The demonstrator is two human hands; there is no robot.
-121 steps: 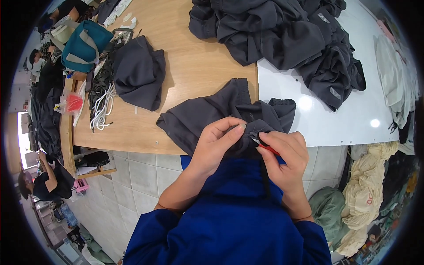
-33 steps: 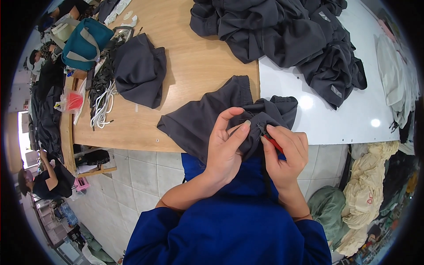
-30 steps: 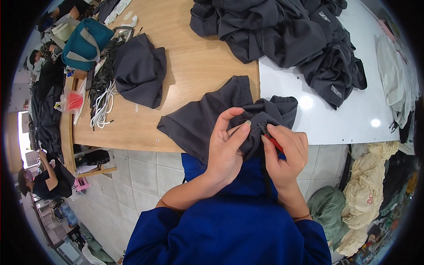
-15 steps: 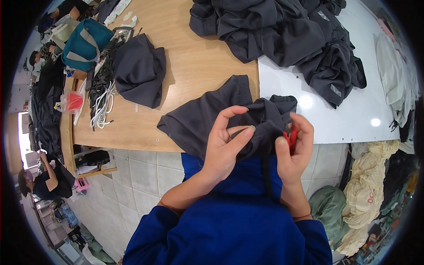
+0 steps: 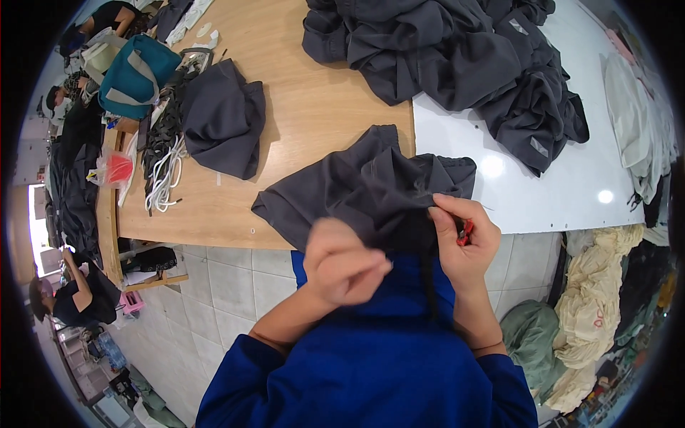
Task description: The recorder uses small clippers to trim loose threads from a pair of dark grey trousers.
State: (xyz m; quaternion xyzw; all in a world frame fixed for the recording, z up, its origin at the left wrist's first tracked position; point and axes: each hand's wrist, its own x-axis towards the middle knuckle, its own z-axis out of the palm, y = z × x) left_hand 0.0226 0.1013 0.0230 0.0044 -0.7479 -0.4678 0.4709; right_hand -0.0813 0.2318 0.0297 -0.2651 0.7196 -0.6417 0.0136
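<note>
A dark grey garment (image 5: 335,178) with gathered elastic edges lies on the near edge of the table, partly overhanging toward my lap. My right hand (image 5: 467,239) pinches its right edge between thumb and forefinger. In the curled fingers of the same hand sits a small red tool (image 5: 465,232), mostly hidden, its kind unclear. My left hand (image 5: 342,264) is off the cloth, in front of my blue top and blurred by motion. Its thumb and fingertips look pressed together; whether anything thin is between them I cannot make out.
A large heap of dark grey garments (image 5: 442,50) covers the far right. To the left lie another folded grey garment (image 5: 225,118), white cords (image 5: 165,178) and a teal bag (image 5: 139,75). Cream cloth bundles (image 5: 592,299) stand on the floor at right. Other people work at far left.
My left hand has come off the garment, moving down and left toward my body. My right hand now pinches the garment's edge, and the cloth has dropped flatter on the table.
</note>
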